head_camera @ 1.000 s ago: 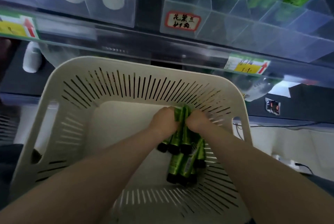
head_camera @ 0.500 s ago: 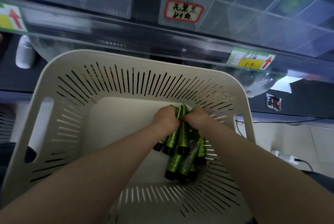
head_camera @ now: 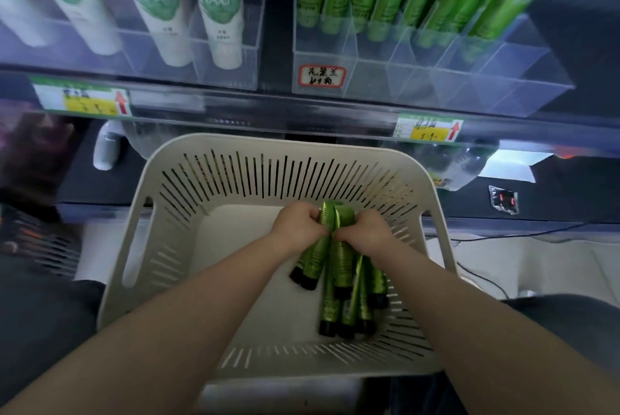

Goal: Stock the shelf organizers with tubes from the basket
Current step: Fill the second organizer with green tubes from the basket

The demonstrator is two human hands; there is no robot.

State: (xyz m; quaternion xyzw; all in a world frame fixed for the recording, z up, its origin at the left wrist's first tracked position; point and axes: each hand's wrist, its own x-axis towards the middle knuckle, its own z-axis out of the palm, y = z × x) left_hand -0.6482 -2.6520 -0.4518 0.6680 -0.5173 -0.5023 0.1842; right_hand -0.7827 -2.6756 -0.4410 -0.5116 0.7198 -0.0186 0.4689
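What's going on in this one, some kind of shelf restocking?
A person reaches into a cream basket that sits below a shop shelf. The left hand and right hand both grip the crimped ends of a bunch of green tubes, and a few more lie underneath. The bunch is not yet out of the basket. Above, the clear organizer holds similar tubes in its back rows.
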